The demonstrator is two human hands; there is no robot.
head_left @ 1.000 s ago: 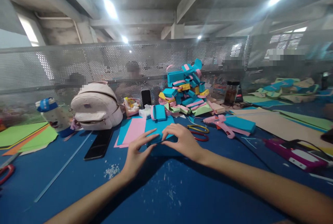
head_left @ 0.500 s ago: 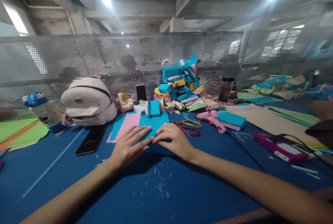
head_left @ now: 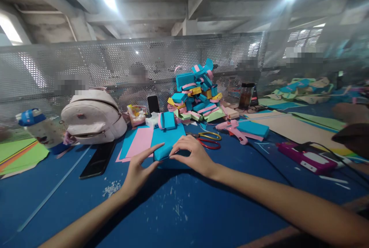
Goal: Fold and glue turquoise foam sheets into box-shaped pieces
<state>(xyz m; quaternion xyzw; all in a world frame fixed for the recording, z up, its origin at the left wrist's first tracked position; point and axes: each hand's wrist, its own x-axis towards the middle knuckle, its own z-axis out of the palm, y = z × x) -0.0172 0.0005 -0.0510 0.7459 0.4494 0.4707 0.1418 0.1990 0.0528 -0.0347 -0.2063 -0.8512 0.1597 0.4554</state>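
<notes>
Centrally, a folded blue piece [head_left: 163,152] lies between the left hand [head_left: 137,173] and right hand [head_left: 197,156]. Both pinch its edges.

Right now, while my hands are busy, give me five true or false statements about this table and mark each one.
1. My left hand and right hand are both at a small blue piece. True.
2. The glue gun is green. False: it is pink.
3. A black phone lies flat on the near side of the backpack. True.
4. The bottle stands to the right of the backpack. False: it is to its left.
5. The tall pile mixes blue, pink and yellow pieces. True.
</notes>
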